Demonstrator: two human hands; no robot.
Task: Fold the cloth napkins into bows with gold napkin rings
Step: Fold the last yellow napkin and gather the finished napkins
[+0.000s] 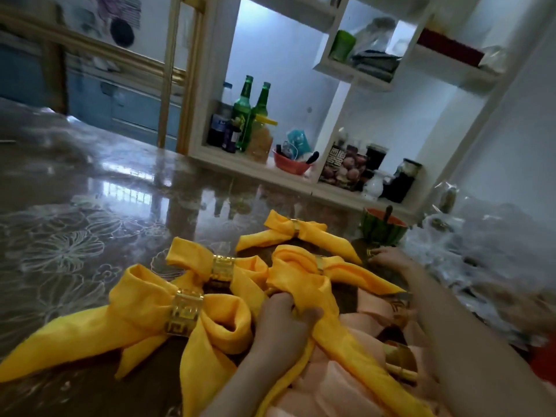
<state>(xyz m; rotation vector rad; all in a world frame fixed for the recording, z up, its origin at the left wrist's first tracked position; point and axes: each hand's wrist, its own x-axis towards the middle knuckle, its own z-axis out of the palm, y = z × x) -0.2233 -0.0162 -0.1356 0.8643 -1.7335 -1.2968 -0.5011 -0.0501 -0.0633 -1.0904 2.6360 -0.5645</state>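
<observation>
Single head-worn wide-angle view, tilted, close over the surface (90, 182).
From the person's head it faces forward and down: the left grip (281, 322), right grip (388, 258) and yellow napkin (301, 282) sit near, low in frame; the white shelf unit (210, 85) stands across the surface beyond.

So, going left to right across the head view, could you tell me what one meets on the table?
nearest yellow bow → second yellow bow → left hand gripping a yellow napkin → right hand → clear plastic bags
</observation>
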